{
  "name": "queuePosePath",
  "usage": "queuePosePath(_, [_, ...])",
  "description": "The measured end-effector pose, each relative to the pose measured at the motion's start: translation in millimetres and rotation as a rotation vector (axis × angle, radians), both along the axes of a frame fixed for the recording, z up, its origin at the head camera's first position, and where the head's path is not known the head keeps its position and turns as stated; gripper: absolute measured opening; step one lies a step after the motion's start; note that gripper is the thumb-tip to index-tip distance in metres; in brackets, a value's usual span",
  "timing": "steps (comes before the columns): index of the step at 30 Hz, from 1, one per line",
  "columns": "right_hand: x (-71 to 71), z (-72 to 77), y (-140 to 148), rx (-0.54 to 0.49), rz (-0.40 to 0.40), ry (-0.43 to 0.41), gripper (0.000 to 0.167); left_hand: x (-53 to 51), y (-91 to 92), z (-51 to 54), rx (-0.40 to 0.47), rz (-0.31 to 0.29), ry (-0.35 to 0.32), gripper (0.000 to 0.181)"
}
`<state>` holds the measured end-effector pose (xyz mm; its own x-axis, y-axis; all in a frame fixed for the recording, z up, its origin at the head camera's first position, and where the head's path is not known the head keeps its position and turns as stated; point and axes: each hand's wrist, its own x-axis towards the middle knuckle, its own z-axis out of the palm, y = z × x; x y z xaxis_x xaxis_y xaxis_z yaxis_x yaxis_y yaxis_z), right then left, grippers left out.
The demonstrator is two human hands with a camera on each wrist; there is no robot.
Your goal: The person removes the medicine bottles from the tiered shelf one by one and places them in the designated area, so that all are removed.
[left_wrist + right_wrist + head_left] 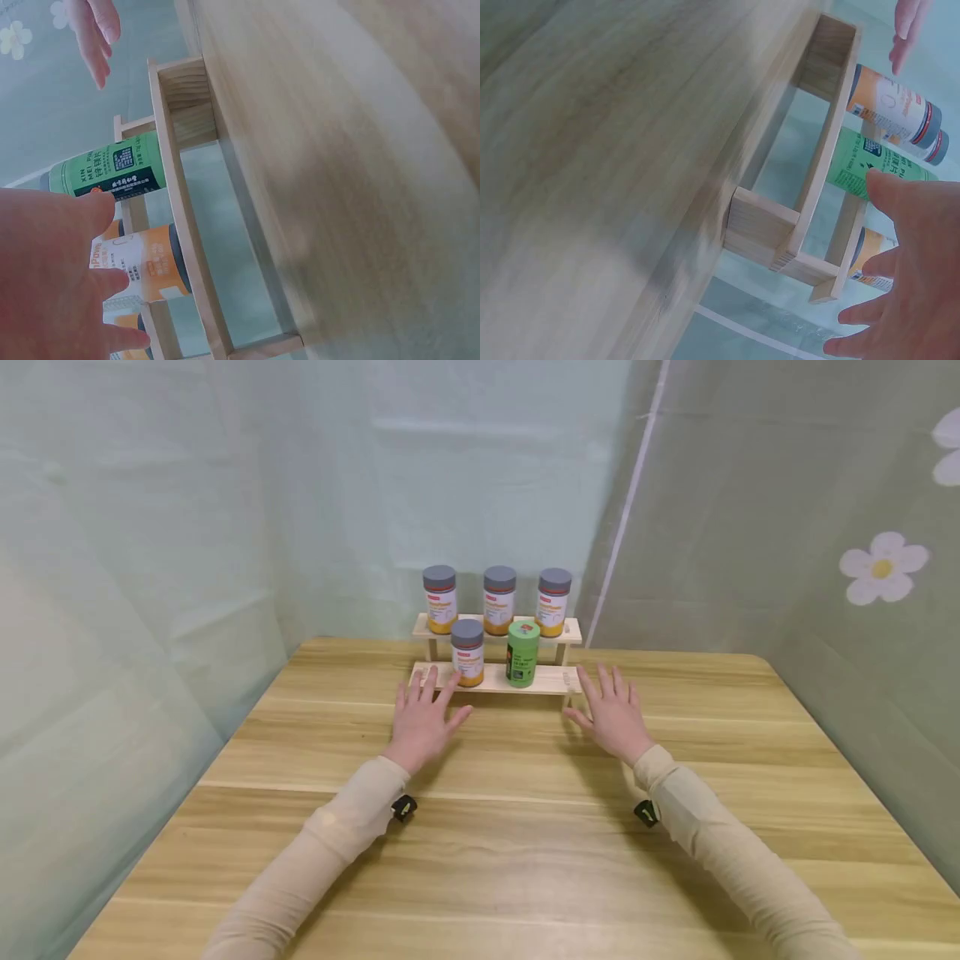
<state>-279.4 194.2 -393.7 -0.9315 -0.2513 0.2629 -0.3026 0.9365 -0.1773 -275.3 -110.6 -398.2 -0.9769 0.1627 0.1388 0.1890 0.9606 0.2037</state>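
Observation:
A two-tier wooden rack (pixel 495 678) holds three grey-lidded bottles on its upper shelf, among them the middle one (pixel 498 602). On the lower shelf stand another grey-lidded bottle (pixel 468 653) and a green bottle (pixel 522 653). My left hand (pixel 422 722) is at the rack's front left, fingers spread, holding nothing; in the left wrist view the left hand (pixel 52 270) overlaps the bottles. My right hand (pixel 613 718), also spread and holding nothing, is at the front right corner; the right wrist view shows the right hand (pixel 915 262) near the green bottle (pixel 870 161). Whether fingertips touch the rack, I cannot tell.
The rack stands near the back edge of a wooden table (pixel 480 860). Pale cloth (pixel 495 460) hangs behind and at the left, grey cloth with white flowers (pixel 883 568) at the right. Dark straps (pixel 404 808) show at both wrists.

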Motion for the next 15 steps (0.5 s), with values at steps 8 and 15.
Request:
queuePosePath(8, [-1.5,2.4,1.2,-0.009,-0.001,-0.001,0.075,1.1,-1.5,4.2,0.007,-0.013,-0.004,0.065])
queuePosePath(15, [-3.3,3.4,1.0,0.003,-0.001,0.004,0.073,2.6,-2.6,7.2,0.014,-0.013,-0.006,0.063])
